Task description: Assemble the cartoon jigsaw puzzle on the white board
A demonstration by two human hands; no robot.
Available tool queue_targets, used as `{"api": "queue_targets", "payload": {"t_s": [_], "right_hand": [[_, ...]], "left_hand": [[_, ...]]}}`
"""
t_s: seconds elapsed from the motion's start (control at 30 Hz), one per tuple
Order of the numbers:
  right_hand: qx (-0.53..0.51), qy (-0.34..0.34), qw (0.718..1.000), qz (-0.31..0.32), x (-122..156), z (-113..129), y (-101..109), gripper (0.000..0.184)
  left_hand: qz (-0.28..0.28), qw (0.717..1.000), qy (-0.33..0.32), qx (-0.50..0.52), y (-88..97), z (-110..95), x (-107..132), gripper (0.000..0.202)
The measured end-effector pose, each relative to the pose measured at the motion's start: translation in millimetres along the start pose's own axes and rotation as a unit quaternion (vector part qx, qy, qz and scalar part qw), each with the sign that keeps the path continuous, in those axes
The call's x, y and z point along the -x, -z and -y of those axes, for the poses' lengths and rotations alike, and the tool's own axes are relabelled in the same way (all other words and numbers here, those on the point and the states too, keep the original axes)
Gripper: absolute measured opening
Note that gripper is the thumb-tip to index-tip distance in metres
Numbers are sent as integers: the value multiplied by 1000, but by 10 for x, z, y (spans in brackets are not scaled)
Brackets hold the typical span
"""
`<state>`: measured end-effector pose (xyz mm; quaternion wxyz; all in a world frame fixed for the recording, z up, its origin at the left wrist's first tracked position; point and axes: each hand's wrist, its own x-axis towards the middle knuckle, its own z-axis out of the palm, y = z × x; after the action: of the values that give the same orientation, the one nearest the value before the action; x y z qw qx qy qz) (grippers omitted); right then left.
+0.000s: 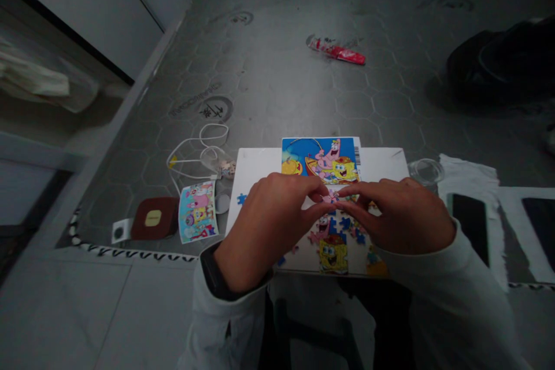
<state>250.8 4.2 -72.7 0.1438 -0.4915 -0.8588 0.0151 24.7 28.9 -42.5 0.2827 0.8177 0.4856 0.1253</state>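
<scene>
Between the fingertips of my left hand (277, 214) and my right hand (399, 214) are small pink jigsaw puzzle pieces (331, 197), pinched from both sides over a white board (251, 161). Whether they are joined cannot be made out. Below them lies a partly joined puzzle section (333, 254) with a yellow cartoon figure. Loose blue puzzle pieces (345, 224) are scattered beside it, and one blue piece (241, 199) sits near the board's left side. Just beyond my fingers a picture card (321, 156) shows the cartoon scene. My hands hide part of the board.
A second cartoon card (198, 212), a brown box (155, 218) and a white cord (186, 141) lie to the left. At right are a phone (469, 225) on white tissue (468, 176) and a dark bag (503, 63). A red wrapper (338, 51) lies farther back.
</scene>
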Motion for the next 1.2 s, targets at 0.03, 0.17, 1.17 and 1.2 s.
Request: {"api": "queue_targets", "payload": {"t_s": [0.03, 0.17, 1.17, 1.2], "right_hand": [[2, -2, 1000, -4, -7, 11, 2, 32], [11, 1, 1000, -17, -18, 35, 6, 32], [12, -21, 1000, -11, -33, 125, 2, 29], [10, -20, 1000, -12, -38, 137, 5, 28]], "left_hand": [[0, 1000, 0, -2, 0, 1, -1, 15], [-6, 1000, 3, -9, -3, -1, 0, 17], [10, 999, 10, -31, 16, -7, -10, 21], [7, 999, 8, -32, 15, -5, -7, 21]]}}
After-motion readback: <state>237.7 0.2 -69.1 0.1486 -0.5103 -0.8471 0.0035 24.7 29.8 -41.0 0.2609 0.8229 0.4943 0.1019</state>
